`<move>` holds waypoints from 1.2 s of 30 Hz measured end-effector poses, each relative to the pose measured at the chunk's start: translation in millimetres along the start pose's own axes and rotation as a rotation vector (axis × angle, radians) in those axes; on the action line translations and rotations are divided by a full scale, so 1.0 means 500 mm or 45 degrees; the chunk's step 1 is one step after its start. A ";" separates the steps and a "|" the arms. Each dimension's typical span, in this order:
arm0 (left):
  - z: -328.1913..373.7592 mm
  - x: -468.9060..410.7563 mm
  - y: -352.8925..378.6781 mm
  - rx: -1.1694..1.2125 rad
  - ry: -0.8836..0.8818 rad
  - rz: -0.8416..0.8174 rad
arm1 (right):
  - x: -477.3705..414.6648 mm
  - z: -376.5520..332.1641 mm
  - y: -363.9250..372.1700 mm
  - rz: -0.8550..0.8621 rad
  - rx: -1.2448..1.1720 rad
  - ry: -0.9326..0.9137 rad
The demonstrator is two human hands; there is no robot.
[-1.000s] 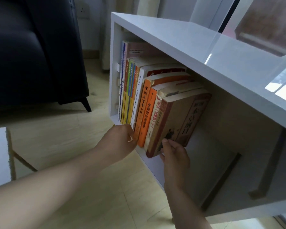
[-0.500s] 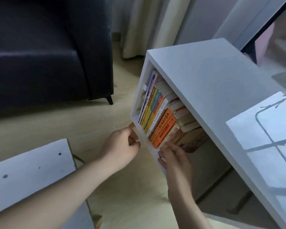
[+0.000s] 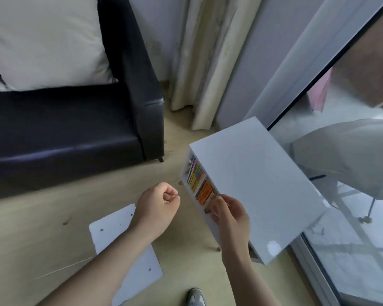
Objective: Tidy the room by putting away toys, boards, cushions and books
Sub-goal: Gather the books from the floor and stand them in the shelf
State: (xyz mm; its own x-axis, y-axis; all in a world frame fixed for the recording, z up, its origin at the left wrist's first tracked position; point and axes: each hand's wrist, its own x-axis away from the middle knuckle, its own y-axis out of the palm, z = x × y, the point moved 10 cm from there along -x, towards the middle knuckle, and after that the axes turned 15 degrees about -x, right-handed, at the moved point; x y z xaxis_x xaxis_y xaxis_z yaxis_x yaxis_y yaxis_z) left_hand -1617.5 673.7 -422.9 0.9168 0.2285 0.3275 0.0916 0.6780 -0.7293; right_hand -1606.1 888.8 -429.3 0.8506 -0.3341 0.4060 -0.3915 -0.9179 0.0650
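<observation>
Left hand (image 3: pixel 160 203): fingers clenched, empty. Right hand (image 3: pixel 230 217): fingers at the books (image 3: pixel 205 193), grasp unclear. Recommend pressing spines flush within the shelf (image 3: pixel 252 184).

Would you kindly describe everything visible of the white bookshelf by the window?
The white bookshelf is a low, glossy-looking box on short legs, standing on the floor beside the glass door. Its flat top is bare. Its open front shows a row of books with yellow, green and orange spines. The right hand is at that front.
</observation>
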 end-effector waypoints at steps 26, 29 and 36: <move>0.379 0.353 -0.288 -0.148 0.161 -0.054 | 0.316 -0.459 -0.247 0.176 -0.294 0.026; 0.437 0.355 -0.256 -0.131 0.208 -0.057 | 0.295 -0.490 -0.293 0.206 -0.325 -0.022; 0.522 0.360 -0.186 -0.150 0.293 -0.127 | 0.287 -0.497 -0.382 0.279 -0.402 -0.017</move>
State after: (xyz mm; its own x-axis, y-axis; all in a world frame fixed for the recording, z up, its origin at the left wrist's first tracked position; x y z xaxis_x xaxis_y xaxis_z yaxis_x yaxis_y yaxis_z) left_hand -1562.5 834.1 -139.0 0.9640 -0.0089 0.2658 0.2177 0.6003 -0.7696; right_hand -1496.3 1069.3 -157.0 0.7386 -0.5196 0.4295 -0.6514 -0.7140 0.2566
